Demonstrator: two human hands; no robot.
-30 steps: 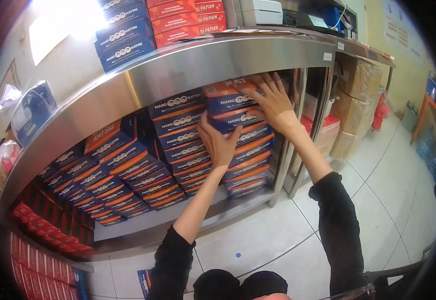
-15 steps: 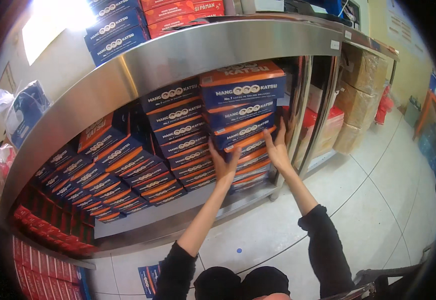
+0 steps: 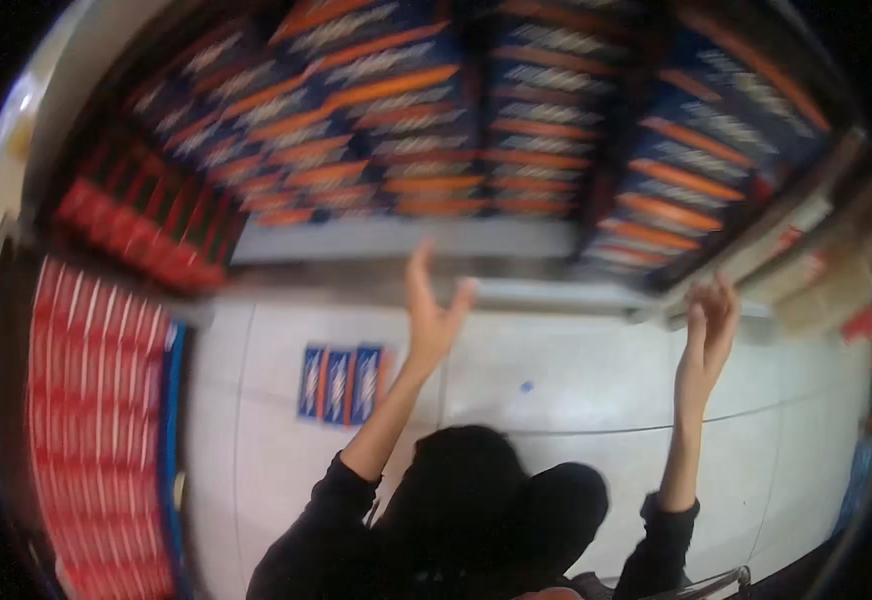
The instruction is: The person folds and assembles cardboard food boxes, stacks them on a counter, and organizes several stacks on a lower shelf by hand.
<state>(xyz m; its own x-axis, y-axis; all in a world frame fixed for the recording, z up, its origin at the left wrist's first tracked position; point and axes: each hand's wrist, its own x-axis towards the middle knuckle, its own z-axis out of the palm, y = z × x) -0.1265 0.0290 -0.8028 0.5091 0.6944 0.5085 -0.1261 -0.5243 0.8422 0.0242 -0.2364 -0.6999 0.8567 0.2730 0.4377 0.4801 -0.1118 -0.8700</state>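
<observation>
The view is blurred. The left hand point(image 3: 431, 320) is raised with its fingers spread and its grip wide open, holding nothing. The right hand point(image 3: 708, 325) is also up, fingers loosely extended, grip open and empty. Both arms wear dark sleeves point(image 3: 326, 520) that come in from the lower edge.

Just above and beyond the left hand runs the pale edge of a low shelf point(image 3: 406, 240). On it, above both hands, stand stacks of blue boxes point(image 3: 546, 130) with orange bands, packed side by side. The stack nearest the right hand point(image 3: 696, 190) sits just above and to its left; whether the fingertips touch it cannot be told through the blur. The left hand is clear of the boxes.

Below and left of the left hand, three small blue boxes point(image 3: 341, 383) lie flat in a row on the white tiled floor point(image 3: 556, 380). Farther left of that hand are rows of red packs point(image 3: 96, 420), and more red packs point(image 3: 146, 220) on the shelf up and to its left. To the right of the right hand, brown cartons point(image 3: 836, 290) show dimly.
</observation>
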